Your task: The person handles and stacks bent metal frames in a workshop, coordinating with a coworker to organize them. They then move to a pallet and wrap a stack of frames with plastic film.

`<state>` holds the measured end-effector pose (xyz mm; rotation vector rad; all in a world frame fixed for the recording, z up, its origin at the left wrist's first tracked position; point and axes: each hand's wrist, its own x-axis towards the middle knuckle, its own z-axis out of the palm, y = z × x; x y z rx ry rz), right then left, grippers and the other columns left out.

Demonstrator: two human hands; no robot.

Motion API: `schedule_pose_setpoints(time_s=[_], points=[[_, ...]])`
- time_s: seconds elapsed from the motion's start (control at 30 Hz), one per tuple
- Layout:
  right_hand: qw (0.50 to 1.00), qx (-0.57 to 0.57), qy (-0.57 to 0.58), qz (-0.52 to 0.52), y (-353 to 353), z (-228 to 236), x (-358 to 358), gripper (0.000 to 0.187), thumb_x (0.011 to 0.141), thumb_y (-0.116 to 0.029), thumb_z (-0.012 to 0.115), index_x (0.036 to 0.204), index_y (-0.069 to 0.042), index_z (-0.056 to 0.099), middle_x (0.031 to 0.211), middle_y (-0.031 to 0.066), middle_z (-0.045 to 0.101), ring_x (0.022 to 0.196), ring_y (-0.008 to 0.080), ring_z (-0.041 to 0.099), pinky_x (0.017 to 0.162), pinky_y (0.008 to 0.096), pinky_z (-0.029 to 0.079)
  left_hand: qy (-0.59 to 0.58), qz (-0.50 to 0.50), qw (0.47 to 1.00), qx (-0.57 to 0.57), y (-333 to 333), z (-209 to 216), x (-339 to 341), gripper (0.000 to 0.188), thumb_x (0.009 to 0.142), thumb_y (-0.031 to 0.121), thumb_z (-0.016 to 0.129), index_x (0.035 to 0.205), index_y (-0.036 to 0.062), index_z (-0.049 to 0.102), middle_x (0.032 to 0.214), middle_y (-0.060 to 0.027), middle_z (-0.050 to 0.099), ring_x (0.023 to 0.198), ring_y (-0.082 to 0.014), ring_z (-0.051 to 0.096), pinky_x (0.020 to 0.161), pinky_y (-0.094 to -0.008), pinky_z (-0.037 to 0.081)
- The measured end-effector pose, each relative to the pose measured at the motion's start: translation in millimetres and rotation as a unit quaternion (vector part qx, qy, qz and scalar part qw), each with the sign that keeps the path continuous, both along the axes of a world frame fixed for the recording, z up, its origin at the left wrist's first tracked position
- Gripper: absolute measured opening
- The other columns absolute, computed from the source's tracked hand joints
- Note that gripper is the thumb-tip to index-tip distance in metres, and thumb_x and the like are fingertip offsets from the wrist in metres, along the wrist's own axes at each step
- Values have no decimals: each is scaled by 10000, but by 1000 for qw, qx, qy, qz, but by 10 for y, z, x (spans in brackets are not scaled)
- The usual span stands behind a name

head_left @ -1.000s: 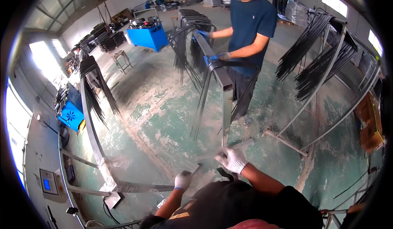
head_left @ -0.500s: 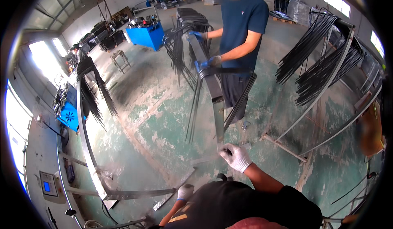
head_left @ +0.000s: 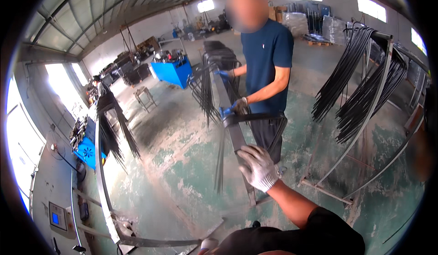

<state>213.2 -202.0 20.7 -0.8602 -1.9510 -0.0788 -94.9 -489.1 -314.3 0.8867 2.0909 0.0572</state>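
Two hands of mine show, both in white knitted gloves. My right hand (head_left: pixel 259 166) reaches over the near end of a long grey metal beam (head_left: pixel 236 136), its thumb standing well apart from the stretched fingers, nothing wrapped in them; I can't tell whether the fingertips press on the metal. My left hand (head_left: pixel 209 243) is cut off low at the edge of my view, so I can't say whether it grips anything.

The beam sits raised on a grey upright post (head_left: pixel 250 196), and slim, bent black metal rods (head_left: pixel 255 117) straddle it just beyond my right hand. I judge they hang that way because the bend hooks over the top and their own weight keeps them down. More black rods (head_left: pixel 218 54) drape farther along.

Across from me, a co-worker in a dark blue T-shirt (head_left: pixel 267 49) has one blue-gloved hand (head_left: pixel 226 112) at the beam beside the near rods and the other blue-gloved hand (head_left: pixel 223 75) farther up, a spacing that probably steadies it.
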Motion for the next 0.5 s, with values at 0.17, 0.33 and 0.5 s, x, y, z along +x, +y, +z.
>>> schedule_pose_setpoints(time_s=[0.17, 0.33, 0.5], points=[[999, -23, 13, 42, 202, -277, -126, 363, 863, -158, 804, 1208, -65, 737, 1341, 116, 701, 1305, 358, 623, 1088, 483, 525, 38, -202, 973, 109, -279, -694, -108, 263, 929, 321, 671, 996, 130, 840, 1101, -148, 802, 1025, -349, 760, 893, -439, 586], [998, -23, 34, 49, 349, -158, -164, 281, 844, -147, 811, 1104, -80, 726, 1234, 93, 710, 1186, 357, 642, 1029, 498, 525, -22, -97, 992, 73, -363, -512, 165, 313, 940, 337, 650, 1046, 112, 840, 1128, -188, 793, 1085, -404, 741, 955, -461, 570], [999, 3, 47, 24, 406, -234, -269, 254, 816, -149, 815, 1039, -117, 697, 1161, 63, 696, 1136, 348, 624, 995, 502, 501, -25, -71, 995, 58, 193, 1084, 561, 422, 925, 415, 669, 1081, 59, 832, 1114, -181, 805, 1065, -355, 762, 942, -432, 580]])
